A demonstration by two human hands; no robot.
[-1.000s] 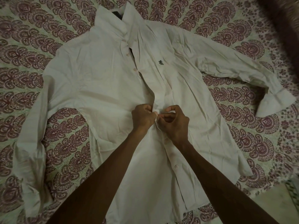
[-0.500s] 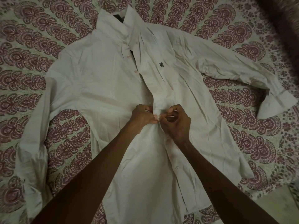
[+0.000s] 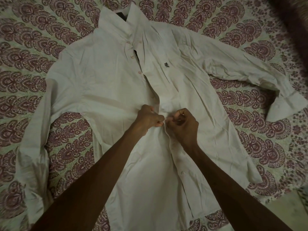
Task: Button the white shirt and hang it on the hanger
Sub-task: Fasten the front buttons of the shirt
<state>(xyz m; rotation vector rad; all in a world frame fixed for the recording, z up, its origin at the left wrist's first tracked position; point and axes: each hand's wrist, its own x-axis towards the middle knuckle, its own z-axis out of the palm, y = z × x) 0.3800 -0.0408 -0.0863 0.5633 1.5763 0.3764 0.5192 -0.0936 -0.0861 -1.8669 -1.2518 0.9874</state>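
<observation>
On the bed, over a maroon-and-cream patterned bedspread (image 3: 70, 134), the white shirt (image 3: 100, 84) lies flat on its back with the collar (image 3: 116, 19) at the far end and the hem toward the person. Laid out this way, the two front edges meet down the middle, where both hands can work them.

The left hand (image 3: 148, 119) has its fingers curled, pinching the button-side edge at mid-chest. The right hand (image 3: 183, 125) pinches the overlapping placket just beside it, thumb and forefinger drawn together, seemingly easing a buttonhole over a button. The button itself is hidden between the fingertips. Cloth bunches into small folds around both grips.

Nearer the person, a lower button (image 3: 182, 172) sits on the closed placket, so the buttoning appears to run from the hem upward. Farther up, two upper buttons (image 3: 139, 72) lie exposed on the open front, not yet fastened, beside a small dark chest emblem (image 3: 166, 65).

One sleeve (image 3: 33, 139) trails down the left and the other sleeve (image 3: 250, 64) stretches right to its cuff (image 3: 286, 104), both well apart from the hands. Nothing blocks the placket. No hanger is in view, and a dark blurred shape (image 3: 291, 22) at the far right cannot be identified.
</observation>
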